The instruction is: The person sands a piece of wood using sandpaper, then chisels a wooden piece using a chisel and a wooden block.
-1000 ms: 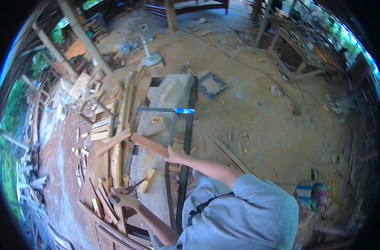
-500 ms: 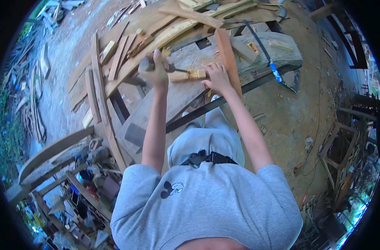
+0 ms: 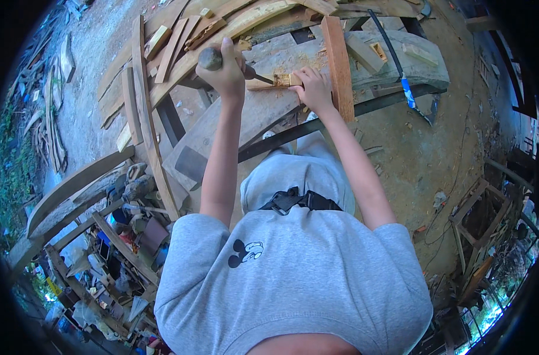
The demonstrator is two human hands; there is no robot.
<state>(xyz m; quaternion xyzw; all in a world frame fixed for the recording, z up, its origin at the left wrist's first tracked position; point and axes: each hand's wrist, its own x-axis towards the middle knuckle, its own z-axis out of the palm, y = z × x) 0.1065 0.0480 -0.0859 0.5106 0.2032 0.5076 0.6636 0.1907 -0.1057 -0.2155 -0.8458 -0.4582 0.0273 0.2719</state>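
My left hand is closed round the handle of a chisel, its rounded butt jutting out on the left and the thumb pointing away from me. The metal blade slants right, its tip at a small pale wood block that lies on a thick grey plank. Fingers of my right hand curl over the block's right end and hold it. Just right of that hand stands a reddish-brown timber.
Long boards and offcuts are piled beyond and left of the plank. A saw with a blue-and-white handle rests at the plank's right. Cluttered shelving stands at lower left, a wooden frame at right.
The bench and both hands appear higher and slightly farther right, as the whole view has shifted. Both hands keep their holds, and the chisel tip stays at the block.
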